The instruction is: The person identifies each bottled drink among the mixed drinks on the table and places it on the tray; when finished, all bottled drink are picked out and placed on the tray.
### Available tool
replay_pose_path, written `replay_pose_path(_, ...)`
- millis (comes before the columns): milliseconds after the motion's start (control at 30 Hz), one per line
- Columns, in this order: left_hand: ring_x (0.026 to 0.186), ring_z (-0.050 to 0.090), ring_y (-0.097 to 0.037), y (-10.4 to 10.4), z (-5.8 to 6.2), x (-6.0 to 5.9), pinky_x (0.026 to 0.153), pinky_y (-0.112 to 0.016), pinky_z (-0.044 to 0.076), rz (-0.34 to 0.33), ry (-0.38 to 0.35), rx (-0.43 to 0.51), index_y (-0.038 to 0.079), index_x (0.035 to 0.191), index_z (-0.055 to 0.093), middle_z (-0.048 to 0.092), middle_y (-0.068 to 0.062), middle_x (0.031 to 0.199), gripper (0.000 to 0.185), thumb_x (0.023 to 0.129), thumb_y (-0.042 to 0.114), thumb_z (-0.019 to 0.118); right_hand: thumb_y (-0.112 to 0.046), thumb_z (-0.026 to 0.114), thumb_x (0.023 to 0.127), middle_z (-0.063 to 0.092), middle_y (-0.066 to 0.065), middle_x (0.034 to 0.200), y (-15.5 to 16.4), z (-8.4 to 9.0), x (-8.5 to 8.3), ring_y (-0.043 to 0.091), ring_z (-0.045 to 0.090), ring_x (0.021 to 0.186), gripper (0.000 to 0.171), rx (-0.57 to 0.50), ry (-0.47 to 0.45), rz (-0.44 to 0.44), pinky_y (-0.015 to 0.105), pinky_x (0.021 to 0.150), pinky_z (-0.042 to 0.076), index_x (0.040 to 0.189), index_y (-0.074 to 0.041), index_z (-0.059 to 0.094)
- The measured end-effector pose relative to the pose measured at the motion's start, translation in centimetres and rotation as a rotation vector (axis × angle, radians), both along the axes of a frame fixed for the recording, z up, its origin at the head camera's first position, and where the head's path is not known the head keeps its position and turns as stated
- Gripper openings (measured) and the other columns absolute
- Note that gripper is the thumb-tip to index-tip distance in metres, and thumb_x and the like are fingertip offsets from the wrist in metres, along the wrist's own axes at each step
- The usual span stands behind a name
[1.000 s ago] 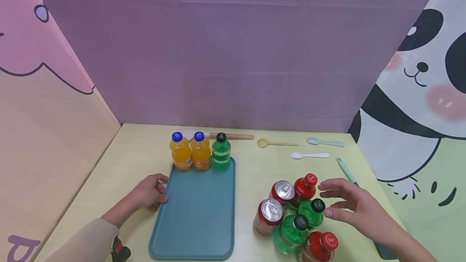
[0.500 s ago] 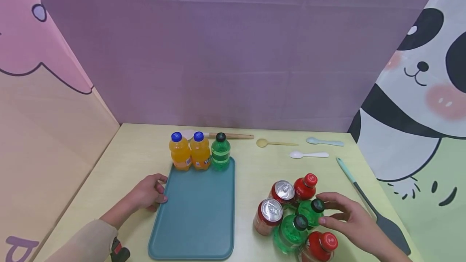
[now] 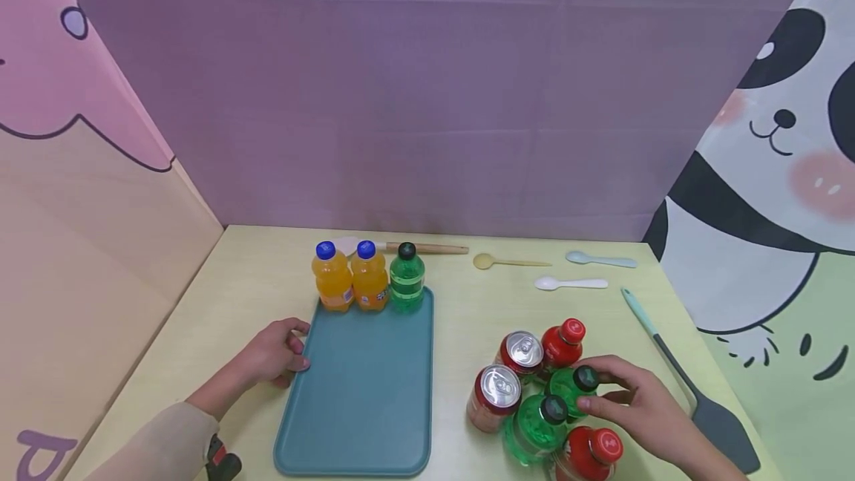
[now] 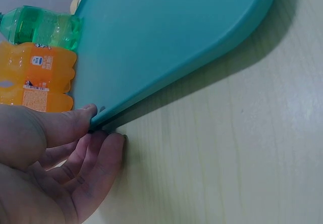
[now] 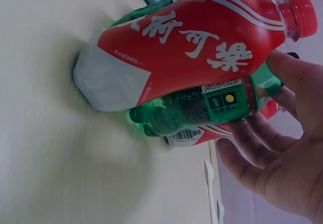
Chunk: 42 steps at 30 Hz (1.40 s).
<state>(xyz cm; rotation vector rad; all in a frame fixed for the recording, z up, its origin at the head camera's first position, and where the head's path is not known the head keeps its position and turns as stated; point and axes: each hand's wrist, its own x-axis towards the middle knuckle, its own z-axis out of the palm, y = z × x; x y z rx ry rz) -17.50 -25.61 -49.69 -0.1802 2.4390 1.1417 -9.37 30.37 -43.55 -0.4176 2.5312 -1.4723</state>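
My left hand (image 3: 277,353) pinches the left edge of a blue-green tray (image 3: 364,392); in the left wrist view the thumb (image 4: 70,125) lies on the rim and the other fingers are below it. At the tray's far end stand two orange soda bottles (image 3: 332,280) and a green soda bottle. On the right, my right hand (image 3: 644,407) holds another green soda bottle (image 5: 229,103) near its neck, thumb on one side and fingers on the other. Close around that bottle stand a second green bottle (image 3: 534,433), two red cola bottles (image 3: 588,459) and two cans (image 3: 490,403).
Behind the drinks lie a yellow spoon (image 3: 510,262), a white spoon (image 3: 571,283), a light blue spoon (image 3: 601,260) and a wooden-handled utensil (image 3: 427,249). A dark spatula (image 3: 724,429) lies right of my right hand. A purple cloth (image 3: 427,95) hangs behind the table.
My right hand has moved left and down from beside the group of drinks and closed round the neck of a green bottle. The left hand and tray have stayed in place.
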Motion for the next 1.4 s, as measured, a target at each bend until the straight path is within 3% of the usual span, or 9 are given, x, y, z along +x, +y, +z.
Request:
replay_pose_path(200,0.079,0.059,-0.026,0.1,0.1,0.1,0.063,-0.037,0.062,0.0,-0.004,0.002,-0.006,0.143,0.042,0.054,-0.015,0.101,0.061,0.09,-0.005,0.072,-0.021,0.079,0.091,0.069,0.007,0.115,-0.1,0.1,0.4,0.011,0.067,0.101,0.041,0.035,-0.018,-0.06,0.029,0.079,0.06,0.129,-0.012,0.065)
replay_pose_path(633,0.078,0.059,-0.025,0.1,-0.1,0.1,0.063,-0.037,0.061,0.006,0.006,0.008,-0.006,0.142,0.043,0.053,-0.015,0.1,0.06,0.089,-0.006,0.072,-0.021,0.078,0.091,0.069,0.009,0.122,0.6,0.8,0.7,0.015,0.069,0.104,0.043,0.028,-0.048,-0.035,0.028,0.081,0.06,0.131,-0.01,0.064)
replay_pose_path(933,0.078,0.059,-0.025,0.1,-0.1,0.0,0.062,-0.036,0.061,0.012,-0.005,-0.02,-0.005,0.141,0.044,0.054,-0.015,0.099,0.058,0.089,-0.006,0.072,-0.02,0.079,0.09,0.067,0.006,0.127,0.6,4.2,1.1,0.008,0.066,0.106,0.041,0.087,0.008,-0.104,0.028,0.081,0.06,0.129,-0.014,0.066)
replay_pose_path(1167,0.08,0.059,-0.025,0.2,0.1,0.0,0.062,-0.035,0.061,0.003,-0.005,-0.027,-0.006,0.14,0.044,0.054,-0.015,0.099,0.057,0.09,-0.006,0.072,-0.009,0.078,0.09,0.068,-0.004,0.125,0.8,7.4,1.0,0.01,0.07,0.101,0.042,0.106,0.191,-0.047,0.028,0.076,0.062,0.13,-0.01,0.066)
replay_pose_path(1400,0.081,0.059,-0.026,0.3,0.3,0.1,0.063,-0.036,0.061,0.006,-0.006,-0.031,-0.006,0.141,0.044,0.054,-0.015,0.101,0.058,0.09,-0.005,0.071,-0.003,0.078,0.088,0.067,-0.009,0.125,0.1,11.2,0.1,0.006,0.069,0.103,0.042,0.151,0.288,0.007,0.024,0.076,0.061,0.127,-0.01,0.066)
